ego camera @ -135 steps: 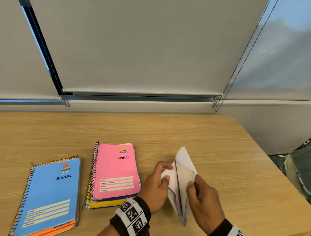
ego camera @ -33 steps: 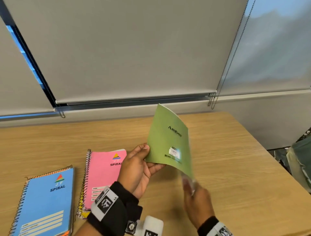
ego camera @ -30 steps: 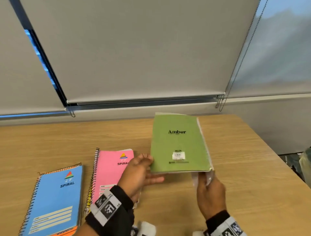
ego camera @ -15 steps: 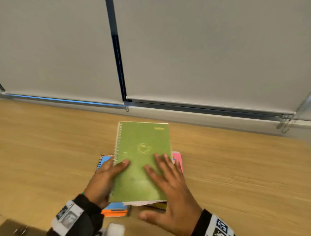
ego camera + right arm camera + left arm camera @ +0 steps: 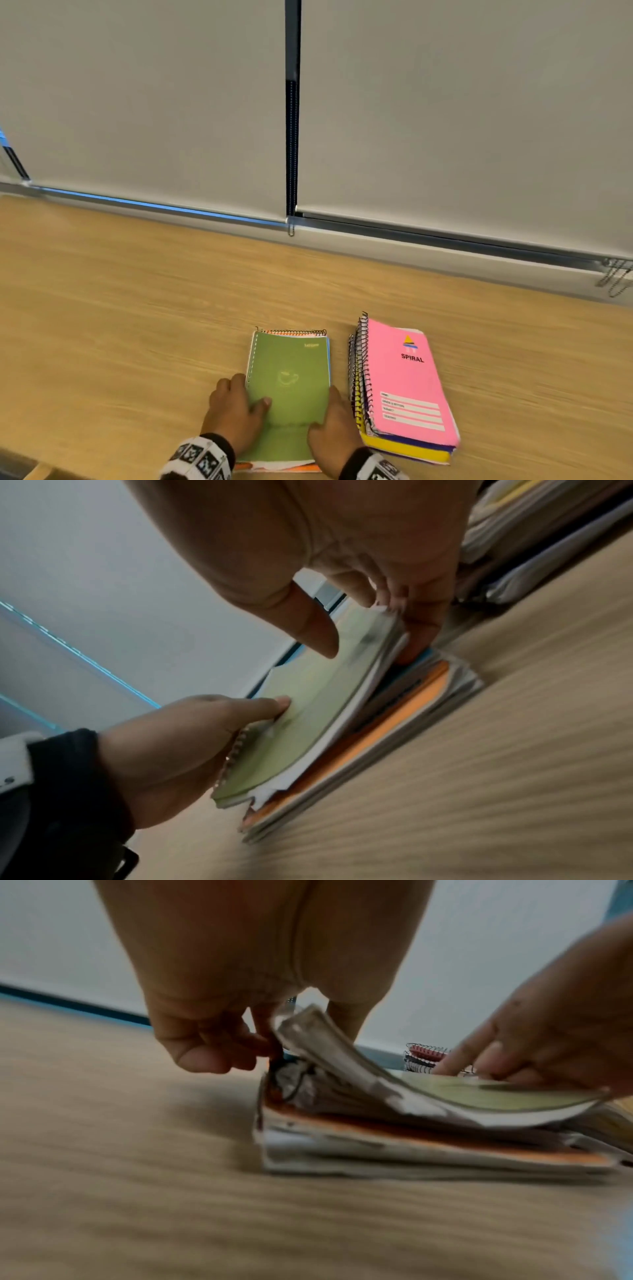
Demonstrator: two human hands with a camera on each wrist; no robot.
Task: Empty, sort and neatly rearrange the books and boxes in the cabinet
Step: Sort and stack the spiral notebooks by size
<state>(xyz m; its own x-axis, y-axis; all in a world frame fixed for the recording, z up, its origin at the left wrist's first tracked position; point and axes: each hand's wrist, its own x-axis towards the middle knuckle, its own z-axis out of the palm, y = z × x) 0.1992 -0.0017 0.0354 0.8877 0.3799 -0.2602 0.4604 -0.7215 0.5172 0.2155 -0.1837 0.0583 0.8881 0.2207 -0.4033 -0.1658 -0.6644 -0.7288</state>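
Wooden table [image 5: 137, 308], two notebook stacks [image 5: 407, 383]

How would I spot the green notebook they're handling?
On the wooden desk under the blinds sit two piles of notebooks. The green notebook tops the left pile, between both hands. Its neighbour pile is topped by a pink notebook marked SPIRAL.

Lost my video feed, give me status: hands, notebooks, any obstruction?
Both hands, left hand and right hand, grip green notebook atop left stack, near edge bowed up. Pink-topped stack close beside right hand. Nothing blocking.
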